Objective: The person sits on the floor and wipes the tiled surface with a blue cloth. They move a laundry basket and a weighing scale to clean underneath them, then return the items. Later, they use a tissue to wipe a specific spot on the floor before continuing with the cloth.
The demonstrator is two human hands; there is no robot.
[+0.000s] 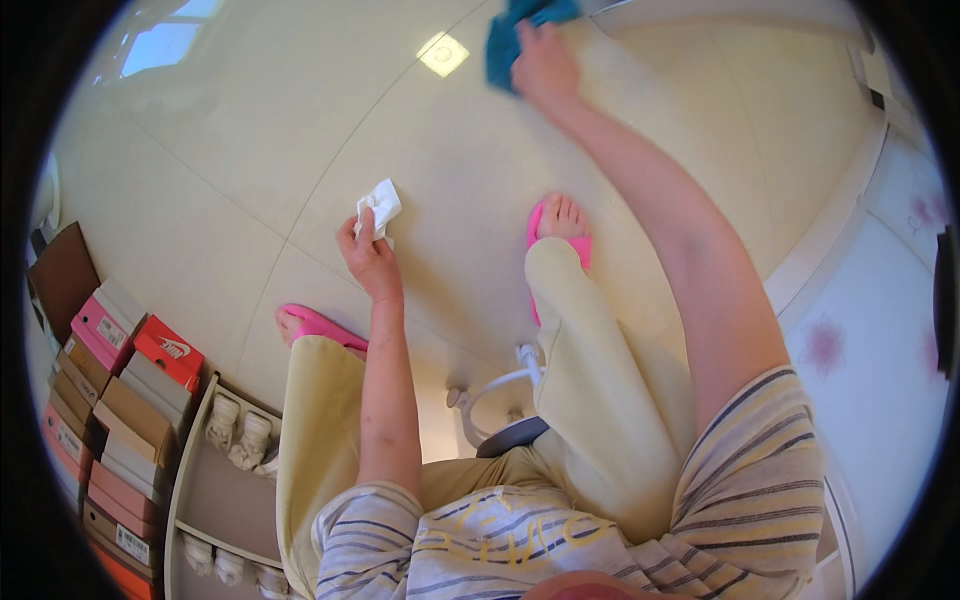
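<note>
My left hand [373, 259] is closed on a crumpled white tissue [384, 204], held above the tiled floor between my feet. My right arm stretches far forward, and my right hand [547, 67] grips a teal cloth [504, 46], partly cut off by the top of the view. The cloth is close to the pale end of a piece of furniture [690, 16]; whether it touches that or the floor I cannot tell. Hand and cloth are slightly blurred.
I sit on a stool with a white tubular base [487, 397], pink slippers [322, 324] on my feet. At left stand stacked shoe boxes [135, 442] and a shoe rack [217, 499] holding shoes. A white panel with pink flowers [862, 390] runs along my right. A floor drain [443, 54] lies ahead.
</note>
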